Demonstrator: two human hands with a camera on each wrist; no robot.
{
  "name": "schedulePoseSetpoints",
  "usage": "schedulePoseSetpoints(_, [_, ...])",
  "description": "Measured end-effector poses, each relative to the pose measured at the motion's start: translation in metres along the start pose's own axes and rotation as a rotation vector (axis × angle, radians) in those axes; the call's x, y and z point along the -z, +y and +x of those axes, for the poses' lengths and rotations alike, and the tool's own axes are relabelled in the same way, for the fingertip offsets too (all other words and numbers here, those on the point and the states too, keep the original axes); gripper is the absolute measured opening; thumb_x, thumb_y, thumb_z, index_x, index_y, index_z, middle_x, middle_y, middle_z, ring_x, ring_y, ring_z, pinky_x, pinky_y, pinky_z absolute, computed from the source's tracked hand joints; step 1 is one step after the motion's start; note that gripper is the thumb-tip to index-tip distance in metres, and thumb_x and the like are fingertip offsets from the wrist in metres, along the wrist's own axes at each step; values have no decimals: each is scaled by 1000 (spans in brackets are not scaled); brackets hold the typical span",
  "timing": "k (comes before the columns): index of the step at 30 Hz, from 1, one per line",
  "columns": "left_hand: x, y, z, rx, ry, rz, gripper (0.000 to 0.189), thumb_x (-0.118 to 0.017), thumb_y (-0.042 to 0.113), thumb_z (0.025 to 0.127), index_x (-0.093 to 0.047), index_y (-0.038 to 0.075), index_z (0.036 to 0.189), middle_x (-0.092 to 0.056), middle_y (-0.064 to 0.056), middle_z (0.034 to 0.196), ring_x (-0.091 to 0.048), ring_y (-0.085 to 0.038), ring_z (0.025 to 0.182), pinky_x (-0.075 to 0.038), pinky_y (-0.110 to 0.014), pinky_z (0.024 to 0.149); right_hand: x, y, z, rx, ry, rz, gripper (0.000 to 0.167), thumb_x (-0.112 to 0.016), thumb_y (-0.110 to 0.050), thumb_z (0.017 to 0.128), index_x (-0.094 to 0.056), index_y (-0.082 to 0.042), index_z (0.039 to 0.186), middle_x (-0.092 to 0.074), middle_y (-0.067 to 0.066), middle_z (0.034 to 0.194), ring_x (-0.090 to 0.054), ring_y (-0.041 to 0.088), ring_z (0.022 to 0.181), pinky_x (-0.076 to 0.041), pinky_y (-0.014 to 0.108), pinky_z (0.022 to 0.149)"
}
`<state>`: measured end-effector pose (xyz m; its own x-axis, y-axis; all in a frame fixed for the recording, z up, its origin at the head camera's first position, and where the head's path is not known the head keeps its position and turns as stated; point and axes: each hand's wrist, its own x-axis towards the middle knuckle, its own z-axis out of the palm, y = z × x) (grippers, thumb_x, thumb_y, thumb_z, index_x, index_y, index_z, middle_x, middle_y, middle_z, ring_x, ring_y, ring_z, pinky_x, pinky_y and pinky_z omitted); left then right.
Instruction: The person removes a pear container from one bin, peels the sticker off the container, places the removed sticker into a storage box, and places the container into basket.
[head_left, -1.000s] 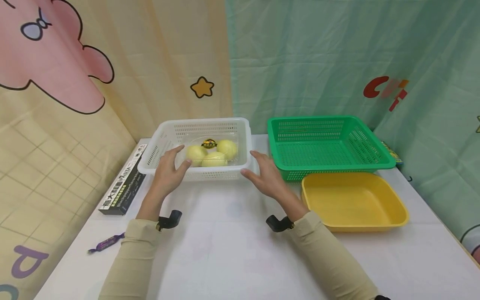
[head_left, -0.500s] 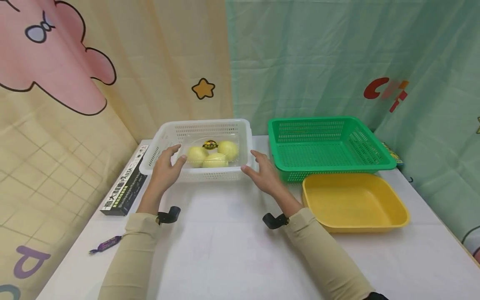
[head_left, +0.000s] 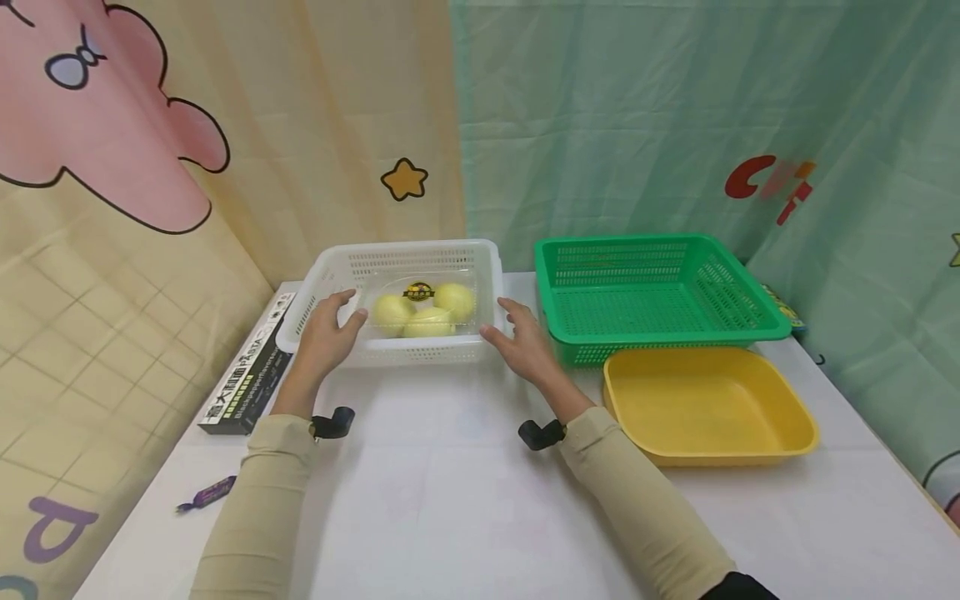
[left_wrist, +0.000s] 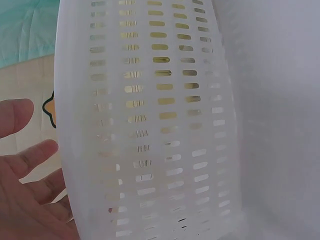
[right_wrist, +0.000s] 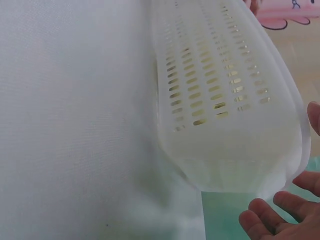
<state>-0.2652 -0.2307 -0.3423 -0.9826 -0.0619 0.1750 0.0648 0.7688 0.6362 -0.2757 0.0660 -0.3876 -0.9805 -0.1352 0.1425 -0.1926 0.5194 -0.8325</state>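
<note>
here, left hand point(head_left: 326, 335) by white basket point(head_left: 412, 355), box point(head_left: 251, 372) ("pasta") alongside.

A white basket point(head_left: 420, 355) with slotted walls and rounded corners stands upright on the white table point(head_left: 450, 508). Inside, nearer its right end, a clear plastic box point(head_left: 417, 302) with a dark label point(head_left: 418, 291) holds 3 round, pale yellow-green fruits point(head_left: 428, 322).

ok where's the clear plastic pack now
In the head view, left of centre, the clear plastic pack sits inside the white basket, between the left hand and right hand.
</note>
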Motion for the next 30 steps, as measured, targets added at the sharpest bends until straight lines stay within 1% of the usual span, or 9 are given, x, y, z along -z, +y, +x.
schedulePoseSetpoints(3, [1,-2,3,5,-11,5,54,-43,29,97,-33,5,145,-34,-25,147,-29,-43,137,-26,-58,111,-2,2,2,10,8,4,67,-59,-37,91,-31,-12,147,-32,11,151,-40,31,134,-39,48,108])
schedulePoseSetpoints(7, [3,-4,6,-20,-16,6,54,-42,29,98,-34,3,144,-36,-27,145,-32,-44,136,-28,-58,110,-4,6,5,21,19,11,67,-60,-36,91,-32,-12,146,-29,9,154,-39,30,135,-37,46,110])
schedulePoseSetpoints(11, [5,-7,7,-27,-22,7,54,-42,31,98,-34,3,144,-37,-27,144,-33,-44,135,-29,-58,109,-5,8,6,50,16,18,67,-60,-36,90,-33,-9,146,-24,5,156,-31,27,141,-36,45,111])
schedulePoseSetpoints(14, [7,-9,9,-15,-35,12,55,-41,32,98,-33,4,144,-36,-26,145,-31,-44,136,-28,-58,110,-4,8,6,78,11,21,66,-60,-34,91,-34,-7,145,-23,4,157,-24,25,145,-35,45,111])
schedulePoseSetpoints(16, [8,-9,11,-10,-47,14,55,-41,32,98,-32,4,145,-35,-26,146,-30,-44,137,-28,-58,110,-4,8,7,85,6,28,66,-60,-34,91,-33,-7,146,-23,3,157,-24,25,145,-35,46,112])
schedulePoseSetpoints(23, [12,-16,18,10,-108,13,58,-40,36,99,-28,6,147,-30,-27,149,-29,-46,137,-29,-59,109,-7,11,7,80,1,45,69,-60,-38,90,-31,-11,147,-21,0,158,-24,23,145,-34,46,112])
schedulePoseSetpoints(28, [12,-20,25,2,-150,22,59,-41,35,99,-26,5,147,-30,-29,148,-31,-47,135,-29,-59,109,-9,12,7,88,12,55,70,-60,-38,90,-30,-12,148,-20,0,158,-32,28,141,-35,46,112])
schedulePoseSetpoints(30, [13,-21,28,9,-175,15,60,-41,36,99,-25,5,148,-29,-29,148,-31,-47,135,-29,-58,110,-10,12,6,90,10,63,69,-59,-38,91,-29,-12,148,-20,0,158,-36,30,138,-35,46,111])
